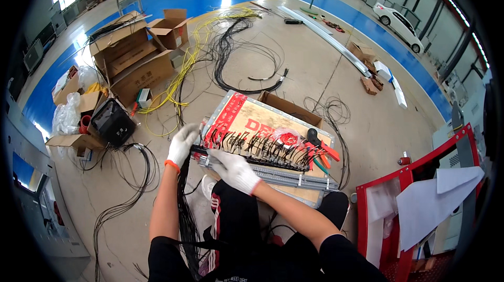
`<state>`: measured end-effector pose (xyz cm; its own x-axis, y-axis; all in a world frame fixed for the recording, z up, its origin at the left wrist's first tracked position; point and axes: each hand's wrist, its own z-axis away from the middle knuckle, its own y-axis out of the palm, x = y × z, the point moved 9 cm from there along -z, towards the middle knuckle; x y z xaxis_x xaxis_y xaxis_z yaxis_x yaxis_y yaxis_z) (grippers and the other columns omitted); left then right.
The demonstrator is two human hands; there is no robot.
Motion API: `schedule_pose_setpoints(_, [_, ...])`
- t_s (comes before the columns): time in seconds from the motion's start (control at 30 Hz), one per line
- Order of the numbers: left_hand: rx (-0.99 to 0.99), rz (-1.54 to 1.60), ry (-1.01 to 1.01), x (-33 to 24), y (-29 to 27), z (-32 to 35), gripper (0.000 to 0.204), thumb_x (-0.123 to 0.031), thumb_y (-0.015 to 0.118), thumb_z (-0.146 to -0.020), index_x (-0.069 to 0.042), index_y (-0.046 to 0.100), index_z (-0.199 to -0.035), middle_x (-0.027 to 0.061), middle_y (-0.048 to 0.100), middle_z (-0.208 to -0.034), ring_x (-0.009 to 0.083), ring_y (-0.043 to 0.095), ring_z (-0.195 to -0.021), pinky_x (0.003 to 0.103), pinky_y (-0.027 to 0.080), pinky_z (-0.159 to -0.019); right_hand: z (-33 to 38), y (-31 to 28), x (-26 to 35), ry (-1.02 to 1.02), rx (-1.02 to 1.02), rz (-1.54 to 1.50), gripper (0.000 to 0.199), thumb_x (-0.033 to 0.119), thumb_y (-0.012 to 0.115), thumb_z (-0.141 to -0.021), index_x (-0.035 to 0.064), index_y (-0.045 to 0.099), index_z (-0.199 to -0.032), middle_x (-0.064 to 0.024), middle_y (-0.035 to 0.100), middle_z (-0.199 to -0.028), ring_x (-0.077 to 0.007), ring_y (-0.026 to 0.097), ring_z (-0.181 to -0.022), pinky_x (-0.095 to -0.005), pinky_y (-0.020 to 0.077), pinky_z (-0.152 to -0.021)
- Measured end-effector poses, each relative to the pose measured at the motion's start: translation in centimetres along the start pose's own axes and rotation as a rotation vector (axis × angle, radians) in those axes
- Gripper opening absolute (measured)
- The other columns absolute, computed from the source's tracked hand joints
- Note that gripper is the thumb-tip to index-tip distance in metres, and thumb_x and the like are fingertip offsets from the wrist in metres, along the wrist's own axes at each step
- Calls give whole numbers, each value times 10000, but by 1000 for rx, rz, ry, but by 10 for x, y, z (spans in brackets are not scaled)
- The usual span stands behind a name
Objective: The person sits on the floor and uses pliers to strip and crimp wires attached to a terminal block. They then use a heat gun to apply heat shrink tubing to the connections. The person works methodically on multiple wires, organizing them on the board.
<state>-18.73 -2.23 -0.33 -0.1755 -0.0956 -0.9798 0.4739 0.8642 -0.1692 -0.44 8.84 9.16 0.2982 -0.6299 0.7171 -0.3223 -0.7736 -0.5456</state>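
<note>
Wires, black and set in a row at the frame's centre, extend rightward from my gloved left hand and right hand at the row's left end; I cannot tell whether either is closed on them.

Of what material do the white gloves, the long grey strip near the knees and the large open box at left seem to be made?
White gloves: probably knitted fabric; matte, softly creased. Long grey strip: metal or plastic; its even grey surface leaves this open. Large open box: apparently cardboard; matte brown, with thin folding flaps.
</note>
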Motion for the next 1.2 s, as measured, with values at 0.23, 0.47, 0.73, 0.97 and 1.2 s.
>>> schedule_pose_setpoints(0.23, [20,-171,-79,41,-2,32,250,-56,575,-913,-16,640,-1151,105,685,-1076,231,644,-973,341,505,-898,-58,73,-93,395,145,437,227,210,660,-812,55,655,-977,-217,689,-855,-389,691,-819,-505,549,-723])
schedule_pose_setpoints(0.47, [14,-579,102,39,-2,28,334,-223,567,-924,-127,632,-1237,128,610,-1305,371,593,-1130,440,474,-980,-68,82,-101,550,202,414,315,321,744,-728,102,726,-953,-154,722,-872,-341,702,-857,-462,558,-748])
schedule_pose_setpoints(0.73, [-32,-667,8,19,12,30,270,-216,556,-898,-110,710,-1092,51,606,-1313,341,538,-1171,400,446,-1017,-46,69,-130,635,-237,-49,288,316,714,-816,59,716,-945,-169,715,-849,-357,690,-799,-426,540,-733])
schedule_pose_setpoints(0.97, [-35,-632,-53,34,7,28,268,-234,532,-915,-103,717,-1058,64,614,-1283,351,552,-1144,418,461,-981,-54,76,-102,459,-158,306,245,236,683,-863,27,653,-987,-158,703,-813,-299,689,-703,-425,538,-649])
schedule_pose_setpoints(1.2, [-60,-690,-88,26,18,24,278,-250,531,-914,-99,717,-1056,83,620,-1232,360,561,-1108,442,464,-956,-51,70,-125,512,-327,184,247,253,690,-855,10,657,-877,-161,693,-743,-297,676,-657,-417,522,-620])
